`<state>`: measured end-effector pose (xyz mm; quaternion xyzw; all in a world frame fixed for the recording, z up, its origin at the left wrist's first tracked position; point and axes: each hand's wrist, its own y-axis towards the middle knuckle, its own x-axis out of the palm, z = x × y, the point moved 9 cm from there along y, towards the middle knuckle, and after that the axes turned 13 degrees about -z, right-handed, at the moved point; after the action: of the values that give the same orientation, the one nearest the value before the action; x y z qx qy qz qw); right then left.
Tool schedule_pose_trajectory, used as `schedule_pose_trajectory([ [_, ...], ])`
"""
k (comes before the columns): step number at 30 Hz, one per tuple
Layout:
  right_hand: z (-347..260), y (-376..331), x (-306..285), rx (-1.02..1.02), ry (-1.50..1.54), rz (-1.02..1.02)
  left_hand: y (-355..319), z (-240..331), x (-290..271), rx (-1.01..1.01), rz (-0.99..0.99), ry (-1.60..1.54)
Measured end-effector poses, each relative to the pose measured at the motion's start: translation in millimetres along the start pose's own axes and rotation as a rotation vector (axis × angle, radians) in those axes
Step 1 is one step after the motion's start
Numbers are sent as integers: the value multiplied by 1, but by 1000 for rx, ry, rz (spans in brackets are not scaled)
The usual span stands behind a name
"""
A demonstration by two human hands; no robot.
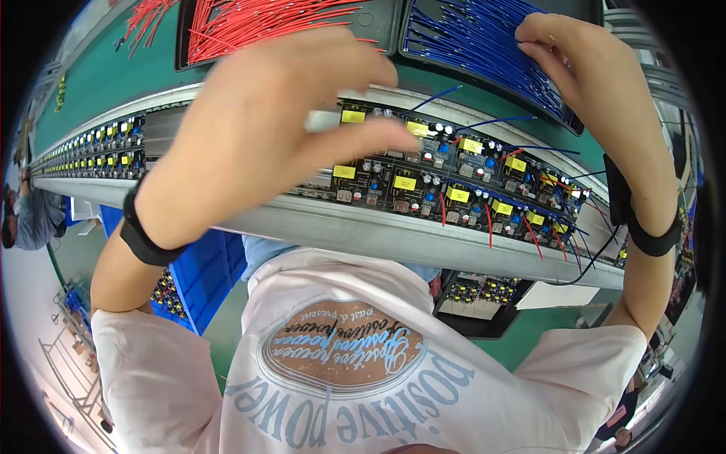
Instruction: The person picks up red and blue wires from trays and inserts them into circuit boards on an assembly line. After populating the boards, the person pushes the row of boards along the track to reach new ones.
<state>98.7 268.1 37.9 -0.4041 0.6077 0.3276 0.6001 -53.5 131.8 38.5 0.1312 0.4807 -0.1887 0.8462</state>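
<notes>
My left hand [272, 113] hovers over the rows of circuit boards, blurred by motion. Its thumb stands apart from the curled fingers, and nothing shows between them. My right hand [594, 64] reaches over a black tray of blue wires [484, 38], thumb and forefinger brought close together at the wires. Whether a wire sits between those fingertips is too small to tell. Below the hands, the circuit boards [454, 163] carry yellow blocks and blue round parts. Blue wires stick up from several boards in the far row; red wires [490, 225] hang from several in the near row.
A black tray [389, 34] of red wires [257, 30] stands left of the blue ones on the green bench [98, 98]. The metal rail [363, 234] borders the boards' near side. Below are a blue bin [208, 276] and a dark tray of boards [473, 321]. Another person [34, 216] is far left.
</notes>
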Motion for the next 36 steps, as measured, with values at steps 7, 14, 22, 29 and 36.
schedule_pose_trajectory([
  [7, -16, -8, -26, -86, 87, 144, 15, -43, -32, -131, 52, 261],
  [14, -71, -28, -49, -208, 54, 149, 18, -64, -13, -205, -7, 204],
  [22, -118, -40, -43, -327, -11, 91, 21, -49, -4, -181, 3, 445],
  [29, -135, -31, -24, -376, -14, -7, 29, -34, -2, -122, -46, 558],
  [36, -140, -22, 0, -415, -47, -43, 30, -23, -16, -54, 111, 409],
])
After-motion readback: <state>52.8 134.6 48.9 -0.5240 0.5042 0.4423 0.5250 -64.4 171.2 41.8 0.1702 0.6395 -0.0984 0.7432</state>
